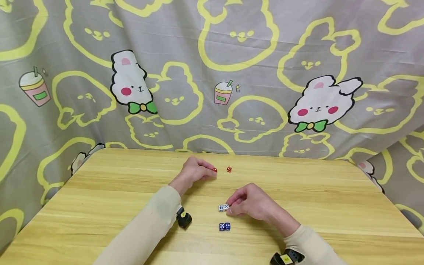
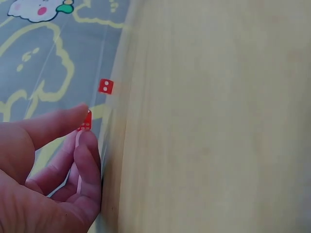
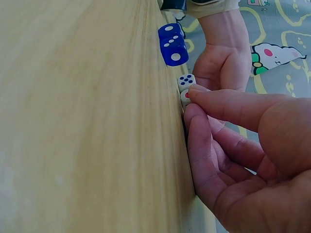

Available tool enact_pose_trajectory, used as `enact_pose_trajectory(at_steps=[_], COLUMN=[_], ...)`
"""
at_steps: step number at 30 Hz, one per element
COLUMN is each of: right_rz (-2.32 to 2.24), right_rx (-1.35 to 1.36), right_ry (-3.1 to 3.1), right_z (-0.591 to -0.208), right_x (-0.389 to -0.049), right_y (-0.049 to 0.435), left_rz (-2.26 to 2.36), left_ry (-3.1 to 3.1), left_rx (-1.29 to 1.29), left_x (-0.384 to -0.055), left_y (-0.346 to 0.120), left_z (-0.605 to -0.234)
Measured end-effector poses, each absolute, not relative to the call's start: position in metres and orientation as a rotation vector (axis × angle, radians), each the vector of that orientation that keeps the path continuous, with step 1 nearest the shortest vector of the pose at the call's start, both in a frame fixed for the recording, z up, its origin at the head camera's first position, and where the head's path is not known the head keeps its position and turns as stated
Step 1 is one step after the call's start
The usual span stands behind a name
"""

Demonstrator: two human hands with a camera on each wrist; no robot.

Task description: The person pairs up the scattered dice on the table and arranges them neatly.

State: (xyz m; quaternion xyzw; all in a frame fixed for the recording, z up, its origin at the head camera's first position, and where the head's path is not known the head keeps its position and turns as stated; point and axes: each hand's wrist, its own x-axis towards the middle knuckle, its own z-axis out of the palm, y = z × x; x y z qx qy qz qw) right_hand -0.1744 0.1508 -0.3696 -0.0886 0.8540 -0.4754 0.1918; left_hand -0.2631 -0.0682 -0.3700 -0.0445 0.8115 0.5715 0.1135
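Between thumb and fingertips my left hand [image 1: 198, 169] pinches a red die [image 1: 215, 170] near the far edge of the table. A second red die [image 1: 229, 169] lies a short way to its right, apart from it; the left wrist view shows that die [image 2: 106, 86] with two white pips. Nearer to me, my right hand [image 1: 250, 202] pinches the right one of two white dice [image 1: 221, 208], which sit side by side. In the right wrist view that held die [image 3: 186, 96] shows one red pip. Two blue dice [image 1: 224, 226] stand together in front of the white pair, untouched.
The wooden table [image 1: 132, 176] carries all the dice. Behind it hangs a grey curtain [image 1: 185, 110] with yellow outlines and cartoon rabbits. Black wrist devices [image 1: 183, 218] sit at both light sleeves.
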Motion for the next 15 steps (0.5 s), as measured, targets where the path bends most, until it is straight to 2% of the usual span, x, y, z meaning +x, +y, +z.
enact_pose_trajectory(at_steps=[15], right_rz=[-1.342], right_rx=[-0.242], right_ry=[2.393], right_z=[-0.370], right_x=[-0.174], right_y=[0.151], left_rz=[1.635], left_ry=[2.382], left_rx=[-0.023], left_x=[-0.244], left_y=[-0.071], left_z=[-0.374])
